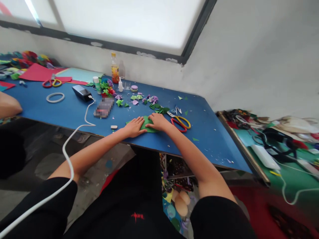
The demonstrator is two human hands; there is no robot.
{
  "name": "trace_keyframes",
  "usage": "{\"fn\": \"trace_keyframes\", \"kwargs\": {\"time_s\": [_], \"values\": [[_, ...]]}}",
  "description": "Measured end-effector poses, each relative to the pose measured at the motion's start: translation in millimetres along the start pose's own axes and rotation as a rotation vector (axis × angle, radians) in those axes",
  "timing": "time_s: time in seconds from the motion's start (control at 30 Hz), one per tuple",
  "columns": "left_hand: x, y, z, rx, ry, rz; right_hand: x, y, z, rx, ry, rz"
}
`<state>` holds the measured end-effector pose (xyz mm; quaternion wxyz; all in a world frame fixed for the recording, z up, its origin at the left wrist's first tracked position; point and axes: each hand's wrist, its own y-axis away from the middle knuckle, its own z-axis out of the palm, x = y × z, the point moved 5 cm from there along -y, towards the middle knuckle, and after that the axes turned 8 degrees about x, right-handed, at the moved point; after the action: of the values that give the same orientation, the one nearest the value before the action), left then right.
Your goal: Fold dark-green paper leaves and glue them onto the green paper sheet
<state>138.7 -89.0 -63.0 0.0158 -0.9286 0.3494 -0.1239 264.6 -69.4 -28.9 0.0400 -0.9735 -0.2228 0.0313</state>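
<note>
A green piece of paper [147,123] lies near the front edge of the blue table, partly covered by both hands. My left hand [136,127] rests flat on its left side with the fingers stretched out. On its right side lies my right hand [158,121], thumb apart and fingers slightly bent, gripping nothing that I can see. Just right of that hand are scissors [181,123] with red and yellow handles. Dark green folded paper pieces [160,109] sit right behind it. A small white eraser-like block [114,127] is left of my left hand.
A phone-like blurred item [104,107], a black device [81,92] with a white cable [65,146], a glue stick [97,85] and a drink bottle [115,69] stand to the left. Another person's arm [8,105] reaches in at the left edge. A cluttered green table [271,179] is at right.
</note>
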Motion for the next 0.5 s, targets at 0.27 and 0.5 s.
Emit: {"fn": "trace_keyframes", "kwargs": {"time_s": [0.27, 0.5], "values": [[12.1, 26.8, 0.2, -0.047, 0.064, 0.111, 2.5, 36.7, -9.9, -0.145, -0.284, 0.163], [11.8, 27.2, -3.1, -0.002, 0.107, 0.114, 17.9, 51.7, -3.7, 0.047, -0.676, 0.347]]}}
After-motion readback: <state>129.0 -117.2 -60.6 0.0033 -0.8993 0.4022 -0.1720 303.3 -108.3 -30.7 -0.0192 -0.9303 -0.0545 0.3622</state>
